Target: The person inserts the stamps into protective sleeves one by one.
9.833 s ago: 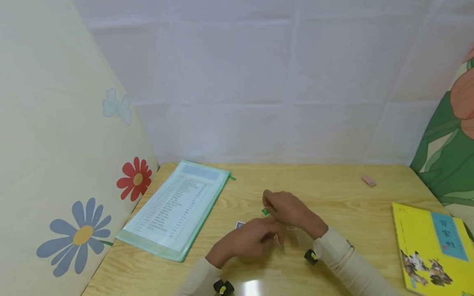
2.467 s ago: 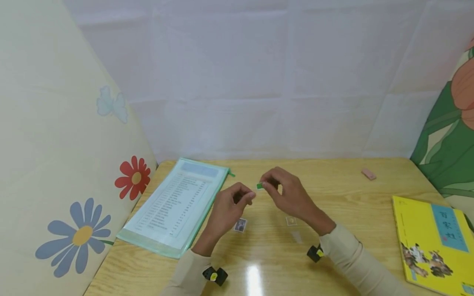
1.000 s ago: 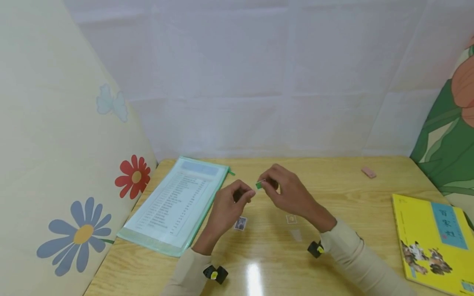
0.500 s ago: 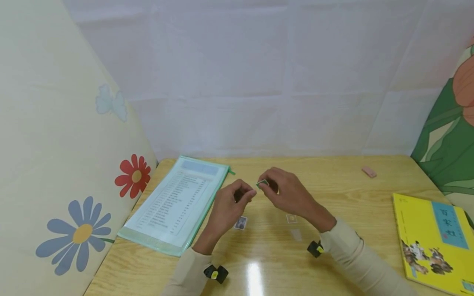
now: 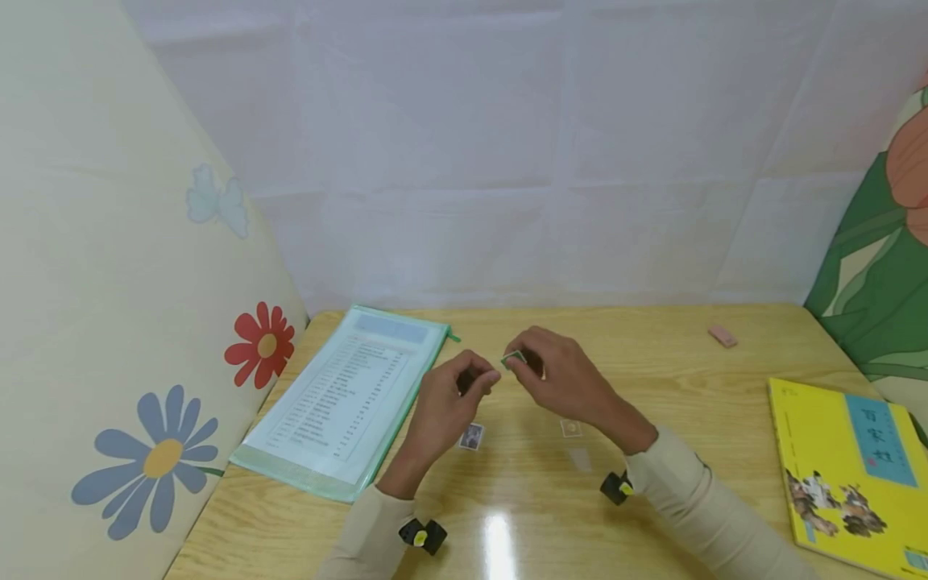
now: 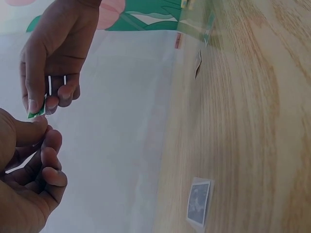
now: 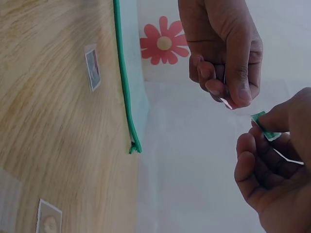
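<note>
My right hand (image 5: 573,383) pinches a small green postage stamp (image 7: 265,127) between thumb and fingertips, tilted and raised above the table. Close on its left, my left hand (image 5: 449,403) has thumb and forefinger pressed together. A thin pale sliver (image 7: 226,103) pokes out from that pinch in the right wrist view; most of it is hidden by the fingers. Below the left hand, a dark stamp (image 5: 471,437) in a clear sleeve lies on the table. A pale stamp (image 5: 570,428) lies under the right forearm, with a translucent slip (image 5: 580,459) just in front of it.
A green-edged zip folder (image 5: 341,403) holding a printed sheet lies on the left of the wooden table (image 5: 536,524). To the right are a yellow book (image 5: 834,483) and, near the back edge, a pink eraser (image 5: 722,336). White cloth (image 5: 464,161) hangs behind.
Since the earliest frame both hands have risen off the table and moved toward its back, the green stamp now up in the right fingers. Over the last second the stamp has tilted; the left hand barely moves.
</note>
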The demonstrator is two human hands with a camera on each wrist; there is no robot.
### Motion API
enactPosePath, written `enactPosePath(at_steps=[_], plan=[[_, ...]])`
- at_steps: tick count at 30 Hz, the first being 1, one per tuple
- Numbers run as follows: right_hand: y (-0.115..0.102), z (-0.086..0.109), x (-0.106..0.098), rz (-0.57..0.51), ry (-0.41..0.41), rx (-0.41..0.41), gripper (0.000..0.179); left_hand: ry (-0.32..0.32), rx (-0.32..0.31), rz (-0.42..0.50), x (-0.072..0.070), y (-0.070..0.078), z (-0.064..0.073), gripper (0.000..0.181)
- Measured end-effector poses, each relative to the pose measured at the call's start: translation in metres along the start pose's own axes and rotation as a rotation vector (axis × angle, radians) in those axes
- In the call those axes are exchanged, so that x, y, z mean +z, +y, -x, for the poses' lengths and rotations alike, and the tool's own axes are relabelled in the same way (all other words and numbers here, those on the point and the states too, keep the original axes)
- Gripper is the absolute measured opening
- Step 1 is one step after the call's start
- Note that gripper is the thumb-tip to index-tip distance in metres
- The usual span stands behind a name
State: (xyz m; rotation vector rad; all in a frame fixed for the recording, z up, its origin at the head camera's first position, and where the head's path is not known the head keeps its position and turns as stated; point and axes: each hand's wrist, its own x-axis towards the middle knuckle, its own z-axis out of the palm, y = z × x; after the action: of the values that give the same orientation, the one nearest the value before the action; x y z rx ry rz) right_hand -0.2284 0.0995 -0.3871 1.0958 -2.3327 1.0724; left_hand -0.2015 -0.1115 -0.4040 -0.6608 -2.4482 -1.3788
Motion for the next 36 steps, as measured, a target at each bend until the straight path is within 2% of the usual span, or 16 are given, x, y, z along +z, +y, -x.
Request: enactPosePath(at_steps=[9, 17, 29, 36], plan=[[0.0007, 0.0004, 0.0022, -0.032, -0.007, 0.041, 0.009, -0.003, -0.002, -0.003, -0.0001, 0.0013, 0.0003, 0.009], [0.0016, 0.0008, 0.002, -0.056, 0.001, 0.045, 0.009, 0.019, 0.021, -0.002, 0.0003, 0.0002, 0.0008, 0.01], [-0.0006, 0.0, 0.0028, -0.075, 0.012, 0.095, 0.009, 0.026, 0.052, 0.015, 0.0017, -0.0027, -0.0009, 0.013], [-0.0005, 0.0008, 0.0033, -0.095, -0.007, 0.093, 0.011, 0.004, 0.064, 0.024, 0.0015, -0.0017, -0.0008, 0.013]])
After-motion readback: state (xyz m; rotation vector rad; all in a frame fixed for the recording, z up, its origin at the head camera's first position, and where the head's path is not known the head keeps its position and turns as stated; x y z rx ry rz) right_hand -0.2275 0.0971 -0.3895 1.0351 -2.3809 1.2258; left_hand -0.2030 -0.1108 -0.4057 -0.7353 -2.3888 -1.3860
